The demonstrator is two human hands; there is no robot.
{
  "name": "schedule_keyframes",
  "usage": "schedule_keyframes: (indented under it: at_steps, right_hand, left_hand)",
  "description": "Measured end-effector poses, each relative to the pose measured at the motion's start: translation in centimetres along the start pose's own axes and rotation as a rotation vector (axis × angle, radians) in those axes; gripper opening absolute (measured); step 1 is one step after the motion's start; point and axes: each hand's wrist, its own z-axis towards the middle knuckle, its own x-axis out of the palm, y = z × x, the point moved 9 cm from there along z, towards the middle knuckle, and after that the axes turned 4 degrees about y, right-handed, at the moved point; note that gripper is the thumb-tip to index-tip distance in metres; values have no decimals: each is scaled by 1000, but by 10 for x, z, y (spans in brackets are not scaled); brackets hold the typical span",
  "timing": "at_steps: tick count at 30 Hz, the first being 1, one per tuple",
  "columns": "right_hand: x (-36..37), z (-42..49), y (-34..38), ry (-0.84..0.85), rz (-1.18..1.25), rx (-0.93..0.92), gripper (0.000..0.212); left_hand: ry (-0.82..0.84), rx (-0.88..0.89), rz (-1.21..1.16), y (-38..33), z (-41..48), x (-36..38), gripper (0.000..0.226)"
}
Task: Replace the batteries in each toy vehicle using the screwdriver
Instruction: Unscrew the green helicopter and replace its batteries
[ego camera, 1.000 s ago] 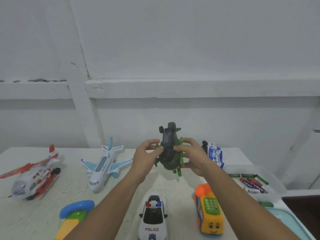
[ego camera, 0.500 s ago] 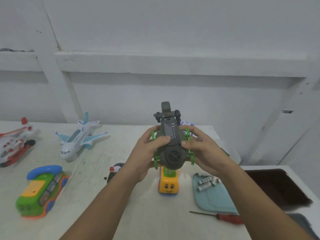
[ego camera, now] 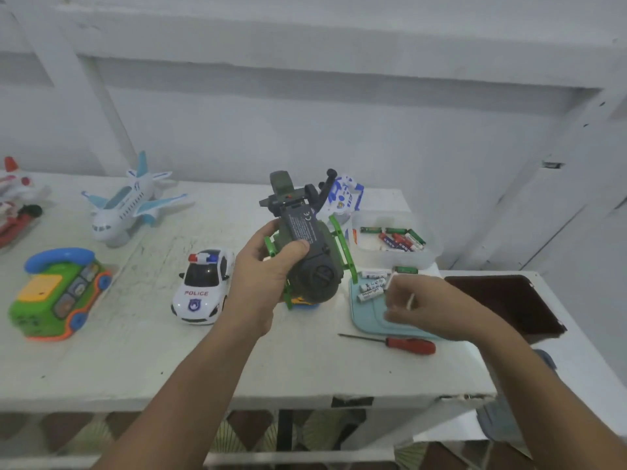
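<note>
White painted wall behind, white worn table in front; we log positions at this instant. Our left hand grips the dark green toy helicopter around its body, thumb across the black underside panel, holding it off the table with the belly turned toward us and the tail pointing away; its bright green skids stick out on both sides. Our right hand hovers over the light blue tray, fingers loosely curled and empty as far as we can tell, apart from the helicopter. Several white batteries lie at the far end of that tray, just left of the right hand's fingers. The red-handled screwdriver lies flat on the table just in front of the tray, tip pointing left, untouched. A clear plastic tub beyond the tray holds more batteries in red and green wrappers. On the left half of the table we note a white police car, a green and orange phone-shaped toy, a white and blue airplane, and, cut by the left edge, a red and white vehicle. A blue and white toy stands behind the helicopter, partly hidden.
</note>
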Motion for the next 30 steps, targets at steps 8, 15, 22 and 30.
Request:
schedule_keyframes:
  at_steps: [8, 15, 22, 30]
  right_hand:
    - [42, -16, -25, 67, -363, 119, 23]
    - [-4, -29, -17, -21, 151, 47, 14]
    - [-114, -52, 47, -540, 859, -372, 20]
    - [-128, -81, 138, -790, 464, -588, 16]
  left_hand:
    - [-42, -15, 24, 9, -12, -9, 21]
    - [-100, -12, 19, 14, -19, -20, 24]
    - [-134, -6, 15, 15, -25, -27, 41]
    - [-153, 14, 54, 13, -28, -27, 50]
